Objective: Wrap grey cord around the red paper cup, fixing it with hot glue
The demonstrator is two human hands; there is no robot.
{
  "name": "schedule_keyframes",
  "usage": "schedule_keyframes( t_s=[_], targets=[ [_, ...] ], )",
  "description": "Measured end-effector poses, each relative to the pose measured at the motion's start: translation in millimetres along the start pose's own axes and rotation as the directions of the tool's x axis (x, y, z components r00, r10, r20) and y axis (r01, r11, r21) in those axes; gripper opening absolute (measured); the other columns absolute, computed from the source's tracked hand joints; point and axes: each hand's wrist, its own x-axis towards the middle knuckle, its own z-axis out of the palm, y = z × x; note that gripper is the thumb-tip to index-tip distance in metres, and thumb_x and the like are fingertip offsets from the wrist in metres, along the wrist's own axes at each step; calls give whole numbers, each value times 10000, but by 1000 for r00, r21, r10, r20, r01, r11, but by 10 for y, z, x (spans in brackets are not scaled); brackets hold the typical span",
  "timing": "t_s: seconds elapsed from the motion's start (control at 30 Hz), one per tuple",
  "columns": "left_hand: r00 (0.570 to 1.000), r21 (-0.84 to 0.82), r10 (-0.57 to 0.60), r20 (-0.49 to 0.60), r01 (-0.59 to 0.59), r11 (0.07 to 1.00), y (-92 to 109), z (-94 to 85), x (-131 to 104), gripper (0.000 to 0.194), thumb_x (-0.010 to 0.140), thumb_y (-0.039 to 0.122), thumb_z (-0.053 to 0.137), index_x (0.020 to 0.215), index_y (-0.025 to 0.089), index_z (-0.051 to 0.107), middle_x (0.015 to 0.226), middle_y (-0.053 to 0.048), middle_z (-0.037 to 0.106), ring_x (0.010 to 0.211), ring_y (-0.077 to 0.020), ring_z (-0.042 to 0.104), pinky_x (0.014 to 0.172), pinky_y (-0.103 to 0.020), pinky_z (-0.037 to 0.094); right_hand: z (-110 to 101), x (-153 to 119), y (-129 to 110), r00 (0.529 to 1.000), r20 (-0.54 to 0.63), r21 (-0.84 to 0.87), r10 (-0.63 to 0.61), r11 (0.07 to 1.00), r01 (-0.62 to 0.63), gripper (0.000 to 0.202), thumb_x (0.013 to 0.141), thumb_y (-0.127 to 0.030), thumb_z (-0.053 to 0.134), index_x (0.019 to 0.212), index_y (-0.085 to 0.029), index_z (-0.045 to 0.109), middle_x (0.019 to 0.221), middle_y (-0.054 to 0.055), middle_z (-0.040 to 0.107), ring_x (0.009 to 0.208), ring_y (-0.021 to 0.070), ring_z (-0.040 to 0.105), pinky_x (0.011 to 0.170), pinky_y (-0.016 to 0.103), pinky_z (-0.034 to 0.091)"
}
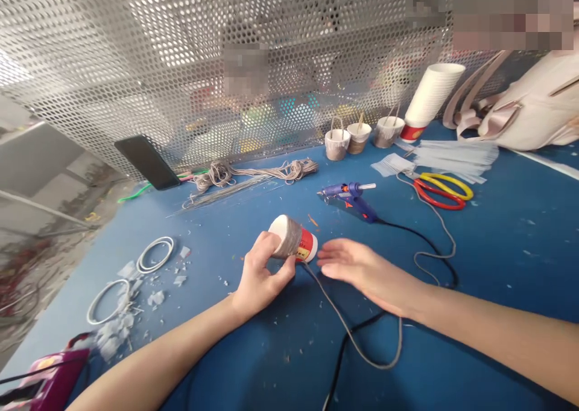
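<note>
A paper cup [289, 237], red near its rim and wrapped in grey-brown cord round its lower part, lies tilted in my left hand [260, 273]. The fingers and thumb of that hand grip its side. From the cup a loose grey cord [337, 320] trails over the blue table and loops round to the right. My right hand [357, 266] is just right of the cup's rim, fingers stretched out, holding nothing. Beyond it a blue glue gun [350, 198] lies on its side.
Scissors [443, 191], glue sticks [456, 157], stacked cups [432, 100], small cord-wrapped cups [337, 144] and a bag [529, 106] are at the back right. Cord bundles [271, 171], a phone [147, 162], white rings [155, 255] and a purple box [56, 378] are leftward.
</note>
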Motion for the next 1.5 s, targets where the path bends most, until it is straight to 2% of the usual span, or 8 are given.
schedule_keyframes(
  t_s=[0.1,0.17,0.27,0.37,0.43,0.53,0.73,1.5],
  targets=[
    [992,71,119,-33,-117,991,-16,-22,-1,67,748,166,537,691,186,509,655,-7,510,660,-151,460,606,-265,411,188,91,56,970,171,248,173,945,-212,182,676,-153,663,828,-155,562,820,45,632,712,131,626,661,268,504],
    [985,106,161,-55,-155,982,-31,-27,13,101,746,157,539,665,187,487,631,-3,496,653,-152,448,602,-265,405,203,102,27,954,208,182,217,949,-256,142,708,-170,635,816,-153,545,757,25,617,531,76,537,477,207,412],
    [993,128,110,-44,-104,986,-22,-20,32,136,743,161,527,626,184,461,604,8,464,616,-139,421,565,-252,380,140,98,-57,983,180,-236,49,972,-5,74,746,-186,603,810,-160,575,688,-6,589,482,60,429,435,197,311],
    [998,82,-47,37,44,996,37,-16,33,148,730,192,513,593,178,457,589,27,429,575,-118,410,531,-232,356,76,135,-110,923,210,-627,-322,680,380,75,794,-201,573,765,-178,638,634,-17,565,544,90,451,518,227,346],
    [981,20,-164,107,163,986,88,-22,31,136,724,215,507,599,172,475,582,37,425,551,-103,395,520,-223,346,57,177,-119,846,242,-730,-474,485,481,141,828,-213,547,743,-188,657,651,-9,584,549,96,459,533,236,347],
    [940,-81,-275,204,296,952,141,-35,31,150,732,254,504,613,164,493,572,41,428,548,-96,381,520,-217,339,63,228,-111,781,266,-762,-565,372,530,140,834,-205,549,757,-192,666,683,-4,618,552,95,480,532,233,356],
    [910,-184,-307,279,365,913,136,-47,22,199,762,315,519,642,156,521,573,39,419,545,-92,354,503,-208,318,96,260,-76,747,248,-718,-617,401,569,125,817,-173,545,769,-206,655,755,-3,682,612,104,570,565,220,421],
    [951,-168,-229,210,265,949,153,-30,-17,133,719,239,514,610,165,498,582,28,435,561,-100,398,493,-213,337,100,236,-1,834,134,-706,-536,539,460,82,784,-217,563,713,-207,602,634,-30,656,558,98,579,577,214,465]
  ],
)
